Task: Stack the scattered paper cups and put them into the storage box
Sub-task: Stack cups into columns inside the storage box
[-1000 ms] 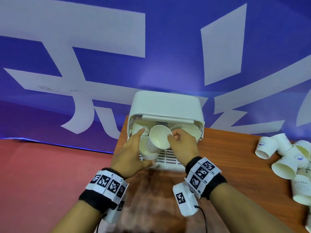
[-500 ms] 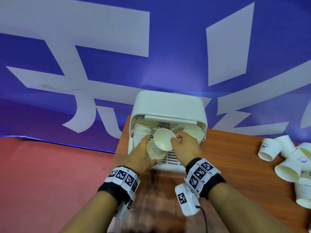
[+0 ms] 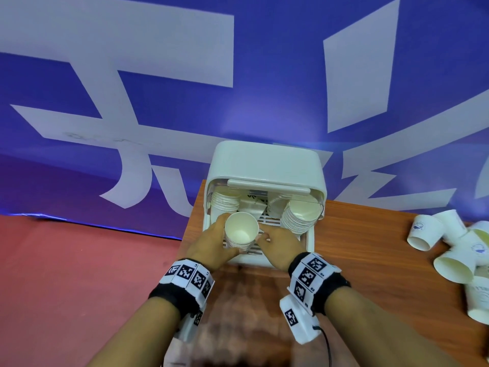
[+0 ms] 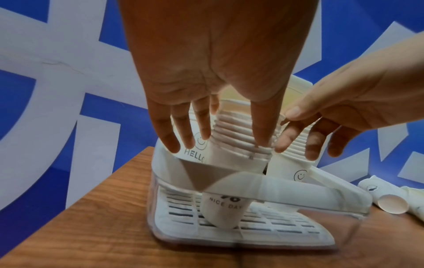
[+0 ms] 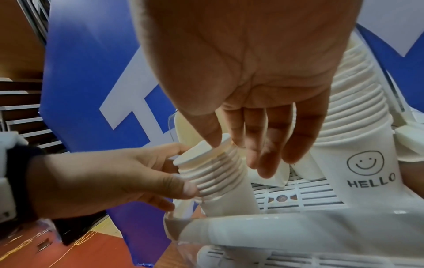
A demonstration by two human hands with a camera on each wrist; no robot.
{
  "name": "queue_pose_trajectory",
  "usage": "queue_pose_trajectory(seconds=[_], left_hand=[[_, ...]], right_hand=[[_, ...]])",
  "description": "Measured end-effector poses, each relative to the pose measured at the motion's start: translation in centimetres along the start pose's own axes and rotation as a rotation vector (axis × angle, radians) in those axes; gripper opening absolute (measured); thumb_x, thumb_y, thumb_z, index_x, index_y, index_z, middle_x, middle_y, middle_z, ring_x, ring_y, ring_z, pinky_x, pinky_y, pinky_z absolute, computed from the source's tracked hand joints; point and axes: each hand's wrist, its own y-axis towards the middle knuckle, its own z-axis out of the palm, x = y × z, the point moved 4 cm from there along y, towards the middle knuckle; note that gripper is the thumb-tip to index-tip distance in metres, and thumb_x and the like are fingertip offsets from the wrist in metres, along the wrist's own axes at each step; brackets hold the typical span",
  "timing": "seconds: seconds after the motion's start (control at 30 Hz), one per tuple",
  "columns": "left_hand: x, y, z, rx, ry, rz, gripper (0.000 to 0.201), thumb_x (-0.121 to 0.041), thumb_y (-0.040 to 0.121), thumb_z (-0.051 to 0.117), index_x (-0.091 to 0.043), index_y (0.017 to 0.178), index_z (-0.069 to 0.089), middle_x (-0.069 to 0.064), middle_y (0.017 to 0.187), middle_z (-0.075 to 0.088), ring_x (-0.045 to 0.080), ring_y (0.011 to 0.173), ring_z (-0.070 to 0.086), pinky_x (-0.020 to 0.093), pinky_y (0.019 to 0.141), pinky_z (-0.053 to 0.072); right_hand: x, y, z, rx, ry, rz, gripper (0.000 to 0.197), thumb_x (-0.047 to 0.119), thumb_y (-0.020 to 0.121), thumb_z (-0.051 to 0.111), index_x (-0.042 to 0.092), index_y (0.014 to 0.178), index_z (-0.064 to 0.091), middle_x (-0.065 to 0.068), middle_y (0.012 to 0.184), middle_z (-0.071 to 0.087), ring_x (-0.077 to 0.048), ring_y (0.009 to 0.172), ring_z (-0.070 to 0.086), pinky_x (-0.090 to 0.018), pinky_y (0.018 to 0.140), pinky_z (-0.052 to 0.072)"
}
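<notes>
My left hand grips a tall stack of white paper cups, thumb on one side and fingers on the other, at the front left of the open white storage box. In the left wrist view the stack leans, its base on the slotted floor behind the box's front wall. My right hand is beside the stack's rim. In the right wrist view its fingers hang relaxed and the thumb tip touches the top cup of the stack.
Two more cup stacks stand inside the box, one at the right and one at the back left. Several loose cups lie scattered on the wooden table to the right. A blue banner hangs behind.
The single cup that my right hand held has gone down into the stack in my left hand. The stack has moved toward the box's front, and my right fingers have loosened.
</notes>
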Motion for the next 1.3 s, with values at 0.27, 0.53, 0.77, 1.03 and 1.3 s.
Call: queue_pose_trajectory(seconds=[0.27,0.53,0.77,1.03,1.3], left_hand=[[-5.7,-2.2,-1.9,-0.154,0.099,0.159,0.078,-0.031,0.082,0.069,-0.023,0.145,0.024,-0.002,0.147,0.030,0.009,0.131,0.022,0.012,0.097,0.015],[-15.5,-1.7,5.4,-0.077,0.069,0.416,0.057,-0.027,0.080,0.065,-0.024,0.132,0.041,-0.004,0.135,0.036,0.015,0.125,0.038,0.035,0.102,0.039],[-22.0,3.3,12.3,0.011,0.171,0.402,0.061,-0.033,0.083,0.060,-0.025,0.138,0.034,-0.003,0.139,0.035,0.019,0.123,0.040,0.037,0.105,0.037],[-23.6,10.9,17.6,-0.004,0.457,0.145,0.056,-0.032,0.087,0.055,-0.024,0.138,0.033,0.000,0.144,0.032,0.024,0.127,0.037,0.040,0.099,0.039],[-21.1,17.9,19.2,-0.069,0.616,-0.075,0.057,-0.028,0.084,0.057,-0.021,0.136,0.034,0.007,0.149,0.022,0.030,0.134,0.027,0.041,0.100,0.038]], right_hand=[[-2.9,-4.4,-4.8,-0.100,0.084,0.014,0.037,0.027,0.092,0.048,0.020,0.128,0.052,0.006,0.105,0.061,-0.013,0.092,0.056,-0.024,0.085,0.041],[-11.7,-10.2,-10.0,-0.211,0.140,0.143,0.031,0.029,0.091,0.053,0.025,0.121,0.056,0.007,0.106,0.063,-0.012,0.103,0.056,-0.025,0.089,0.042],[-21.3,-10.5,-16.0,-0.277,0.060,0.213,0.032,0.029,0.090,0.056,0.023,0.122,0.055,0.004,0.116,0.059,-0.010,0.104,0.053,-0.022,0.090,0.038],[-30.6,-6.3,-21.0,-0.269,-0.058,0.286,0.044,0.032,0.088,0.055,0.024,0.131,0.044,-0.003,0.137,0.040,-0.022,0.111,0.052,-0.035,0.098,0.042],[-36.5,-3.2,-22.5,-0.261,-0.113,0.362,0.050,0.032,0.088,0.053,0.026,0.135,0.038,-0.005,0.143,0.029,-0.029,0.125,0.041,-0.040,0.101,0.040]])
